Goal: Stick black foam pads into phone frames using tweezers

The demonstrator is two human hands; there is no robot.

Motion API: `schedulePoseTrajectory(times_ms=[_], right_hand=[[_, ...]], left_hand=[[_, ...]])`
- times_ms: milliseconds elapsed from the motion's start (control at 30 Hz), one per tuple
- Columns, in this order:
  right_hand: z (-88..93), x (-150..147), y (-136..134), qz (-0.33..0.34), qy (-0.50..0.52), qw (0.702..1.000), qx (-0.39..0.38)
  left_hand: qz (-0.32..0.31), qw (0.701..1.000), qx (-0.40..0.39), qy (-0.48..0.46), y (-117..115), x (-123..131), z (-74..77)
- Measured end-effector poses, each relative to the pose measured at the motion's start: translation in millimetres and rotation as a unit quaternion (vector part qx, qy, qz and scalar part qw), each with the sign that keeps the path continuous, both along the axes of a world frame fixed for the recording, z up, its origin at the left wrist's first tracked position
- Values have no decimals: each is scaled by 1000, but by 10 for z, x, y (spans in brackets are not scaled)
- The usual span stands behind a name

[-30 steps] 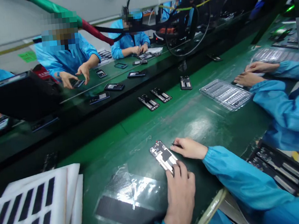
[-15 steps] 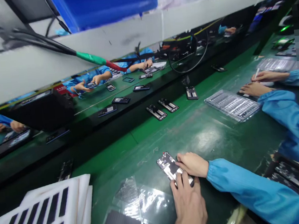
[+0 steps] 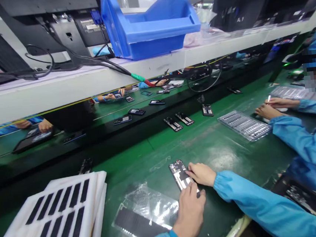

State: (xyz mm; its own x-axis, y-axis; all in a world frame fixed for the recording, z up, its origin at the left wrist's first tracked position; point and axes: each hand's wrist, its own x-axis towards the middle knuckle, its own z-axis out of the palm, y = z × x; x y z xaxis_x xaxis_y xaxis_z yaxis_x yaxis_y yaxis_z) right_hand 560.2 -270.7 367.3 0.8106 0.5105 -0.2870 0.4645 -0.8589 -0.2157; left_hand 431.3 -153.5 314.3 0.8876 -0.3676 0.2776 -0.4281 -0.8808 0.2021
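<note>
An opened phone (image 3: 179,174), its inner board and pale battery area showing, lies flat on the green bench top. My left hand (image 3: 190,208) is closed around its lower end, with the fingers bent over that part and hiding it. From the right, my right hand (image 3: 202,173) rests against the phone's right edge, its fingers drawn together and the fingertips on the inner parts. Anything small between those fingertips is hidden. Just left of my left hand lie clear plastic sheets (image 3: 165,205) and a dark sheet (image 3: 138,223).
White foam trays (image 3: 101,194) with black strips are stacked at left. Several opened phones, including one (image 3: 207,110), lie toward the back. A clear plastic tray (image 3: 244,125) sits near a co-worker's hands (image 3: 269,109). A shelf (image 3: 166,60) carrying a blue bin (image 3: 155,33) runs above.
The view has tilted up, showing more of the shelf and blue bin. My left hand has shifted slightly and more of its sleeve shows. Both hands stay at the phone.
</note>
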Motion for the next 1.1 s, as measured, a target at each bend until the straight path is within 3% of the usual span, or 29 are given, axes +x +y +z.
schedulePoseTrajectory(times_ms=[133,467,600,667,833,967,1100], right_hand=[[-18,-61,38,-18,-2,1000,-9],[-67,-81,55,-25,6,999,-20],[-60,-66,38,-25,7,1000,-9],[-39,-29,17,-23,15,1000,4],[6,119,-61,-24,76,995,56],[-6,207,-87,-49,106,988,97],[-37,317,-101,-56,175,973,142]], left_hand=[[4,1000,-13,17,62,-1,76],[20,998,-20,58,-82,-179,209],[8,995,6,98,14,-110,375],[-21,994,17,111,112,1,493],[-181,974,55,127,401,404,673],[-296,944,74,128,530,628,654],[-317,935,84,132,511,661,540]])
